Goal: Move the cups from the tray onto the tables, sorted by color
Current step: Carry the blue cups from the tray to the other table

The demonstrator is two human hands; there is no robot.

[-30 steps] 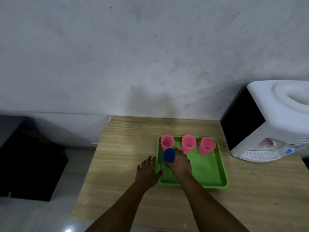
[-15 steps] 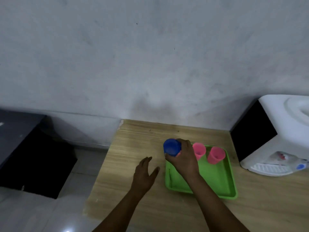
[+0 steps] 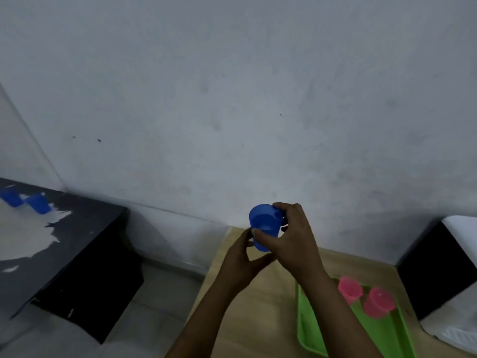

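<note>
Wooden table [image 3: 260, 313] (blue cup [image 3: 264, 226] aloft)

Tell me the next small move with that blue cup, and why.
Probably carry the blue cup, gripped by the right hand with the left hand at its base, left to the dark table, where two blue cups already stand.

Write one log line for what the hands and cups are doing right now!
right hand grips blue cup in air | left hand touches it | two pink cups on green tray | two blue cups on dark table
</note>
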